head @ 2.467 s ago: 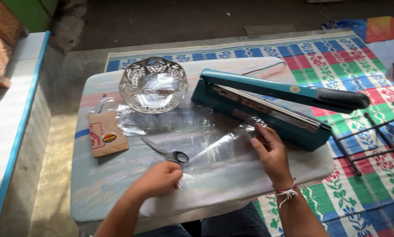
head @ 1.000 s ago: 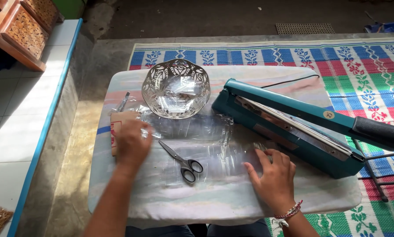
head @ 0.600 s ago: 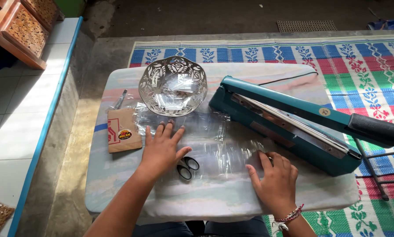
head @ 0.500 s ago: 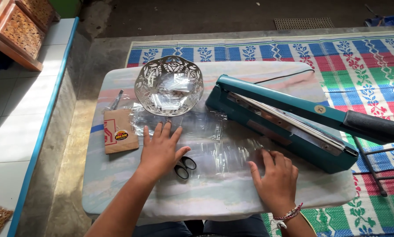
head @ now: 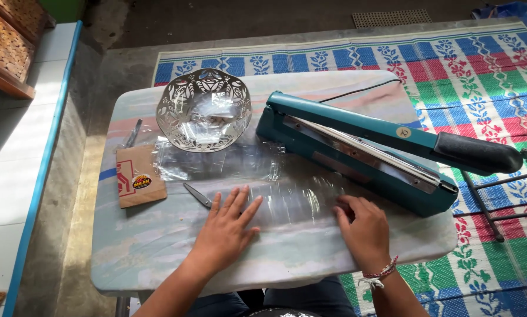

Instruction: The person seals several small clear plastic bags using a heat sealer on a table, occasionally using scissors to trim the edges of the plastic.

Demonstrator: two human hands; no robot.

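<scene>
My left hand [head: 225, 226] lies flat with the fingers spread, palm down on a clear plastic sheet [head: 301, 199] that stretches across the middle of the small table [head: 158, 258]; it grips nothing, only presses the film against the tabletop. The handles of a pair of scissors [head: 197, 195] are hidden under this hand, and only the blades stick out toward the upper left. My right hand [head: 366, 229] rests palm down on the right part of the same sheet, fingers loosely bent and close together, fingertips on the film just in front of the base of the teal heat sealer [head: 363, 149], holding nothing. The sealer sits at an angle on the right of the table with its arm raised and its black handle [head: 478, 152] reaching out over the patterned mat [head: 481, 76]. Beyond the sheet stands a silver cut-out bowl [head: 203, 108] with more clear plastic inside, and to its left lies a small brown paper packet [head: 137, 182]
</scene>
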